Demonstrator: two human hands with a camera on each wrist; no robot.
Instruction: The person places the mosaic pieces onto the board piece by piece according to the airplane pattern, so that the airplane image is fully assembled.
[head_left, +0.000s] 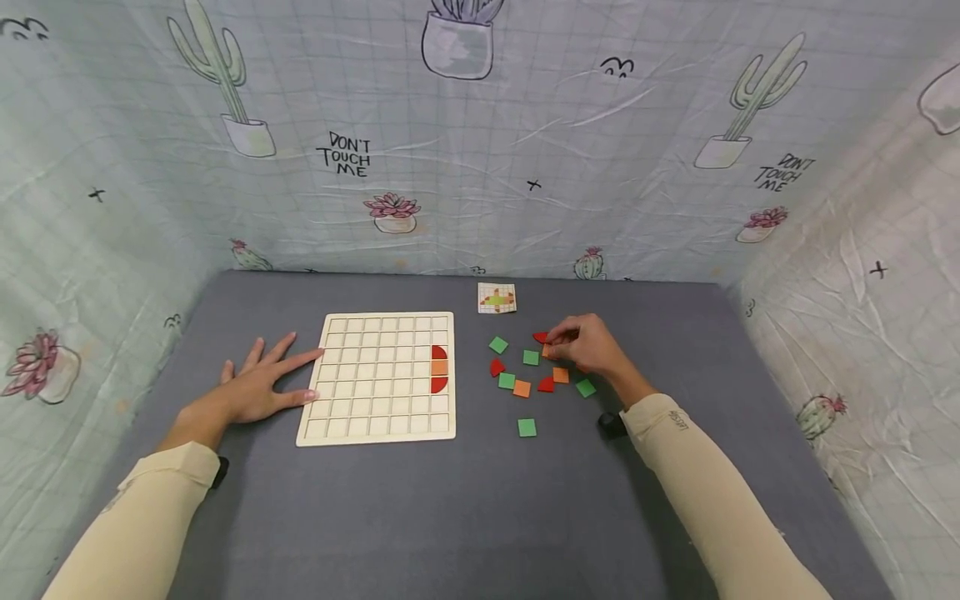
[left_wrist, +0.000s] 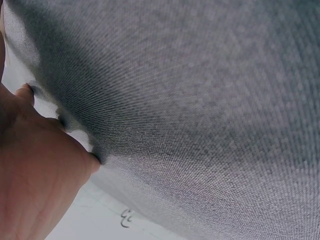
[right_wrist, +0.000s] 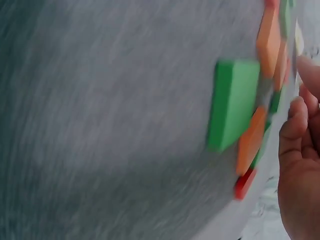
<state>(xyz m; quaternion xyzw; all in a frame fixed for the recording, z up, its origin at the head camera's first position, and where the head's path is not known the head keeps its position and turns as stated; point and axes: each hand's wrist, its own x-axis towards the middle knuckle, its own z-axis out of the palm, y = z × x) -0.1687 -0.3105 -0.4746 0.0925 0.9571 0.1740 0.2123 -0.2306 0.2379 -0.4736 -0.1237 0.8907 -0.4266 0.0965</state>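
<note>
My left hand (head_left: 255, 390) lies with fingers spread, index finger and thumb at the left edge of the pale grid board (head_left: 375, 433). In the left wrist view, part of the left hand (left_wrist: 40, 165) shows against the grey cloth. On the board's right column an orange square tile (head_left: 439, 367) sits between two red rounded tiles (head_left: 438, 385). With curled fingers my right hand (head_left: 592, 343) pinches another orange tile (head_left: 548, 352), partly hidden under the fingertips. A red rounded tile (head_left: 540, 337) lies right beside them. In the right wrist view, the right hand (right_wrist: 302, 165) is at the frame's edge.
Several loose green, orange and red tiles lie around the right hand, among them a green square (head_left: 527, 427) nearer the front and a green one (head_left: 586, 387) by the wrist. A small pattern card (head_left: 497, 308) lies behind. Printed cloth (head_left: 465, 150) encloses the grey table (head_left: 420, 517).
</note>
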